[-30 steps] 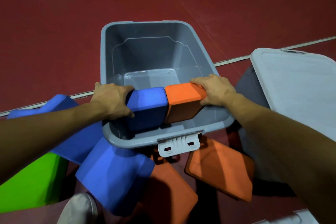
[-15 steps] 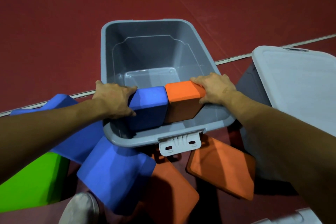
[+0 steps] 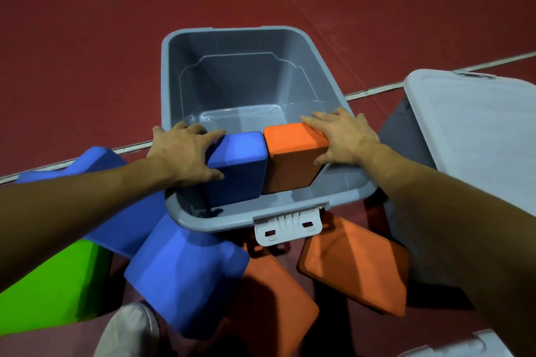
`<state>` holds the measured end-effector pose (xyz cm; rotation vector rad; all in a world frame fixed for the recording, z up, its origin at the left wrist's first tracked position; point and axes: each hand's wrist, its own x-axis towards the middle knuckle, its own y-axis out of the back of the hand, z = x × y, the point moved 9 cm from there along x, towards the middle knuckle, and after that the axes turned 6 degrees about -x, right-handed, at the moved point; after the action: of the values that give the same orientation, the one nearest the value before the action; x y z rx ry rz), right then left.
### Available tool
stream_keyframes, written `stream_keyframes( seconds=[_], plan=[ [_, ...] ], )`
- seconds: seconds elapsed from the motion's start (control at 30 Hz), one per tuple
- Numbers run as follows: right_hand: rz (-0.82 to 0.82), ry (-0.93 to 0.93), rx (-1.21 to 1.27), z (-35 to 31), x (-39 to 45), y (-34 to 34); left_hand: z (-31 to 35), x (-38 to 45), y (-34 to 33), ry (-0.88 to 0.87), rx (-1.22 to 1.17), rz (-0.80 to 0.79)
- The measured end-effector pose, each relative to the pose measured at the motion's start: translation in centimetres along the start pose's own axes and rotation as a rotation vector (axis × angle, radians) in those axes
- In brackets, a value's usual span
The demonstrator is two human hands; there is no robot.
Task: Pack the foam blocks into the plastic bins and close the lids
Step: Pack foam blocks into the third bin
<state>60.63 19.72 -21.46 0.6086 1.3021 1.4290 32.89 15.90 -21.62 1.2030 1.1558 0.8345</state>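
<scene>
Between the two hands, a blue block and an orange block stand side by side inside the open grey bin. Left hand grips the blue one. Right hand grips the orange one. More blocks lie on the floor nearer the person than the hands.

Two foam blocks side by side in open bin, near end. Lidded bin to its right. Loose blocks on floor before it.

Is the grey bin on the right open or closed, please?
Closed: a pale lid covers the whole top of the grey bin; whether it is latched cannot be told.
</scene>
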Motion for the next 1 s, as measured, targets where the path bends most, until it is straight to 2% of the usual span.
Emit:
stream_keyframes(
  seconds=[0.17,0.43,0.77,0.9,1.0],
  plan=[
    [0.055,0.028,0.053,0.0,-0.4,0.9,0.1,0.0,0.2,0.002,-0.002,0.016],
    [0.050,0.023,0.045,0.1,-0.2,0.6,0.2,0.1,0.0,-0.003,0.006,0.016],
    [0.085,0.003,0.083,0.4,-0.1,0.6,-0.1,0.0,0.5,-0.003,-0.076,0.096],
    [0.132,-0.006,0.121,0.5,-0.3,0.9,-0.4,-0.5,1.1,-0.001,-0.185,0.172],
    [0.243,-0.049,0.315,1.3,-1.4,1.9,-0.3,-1.7,2.3,-0.064,-0.239,0.272]
  ],
)
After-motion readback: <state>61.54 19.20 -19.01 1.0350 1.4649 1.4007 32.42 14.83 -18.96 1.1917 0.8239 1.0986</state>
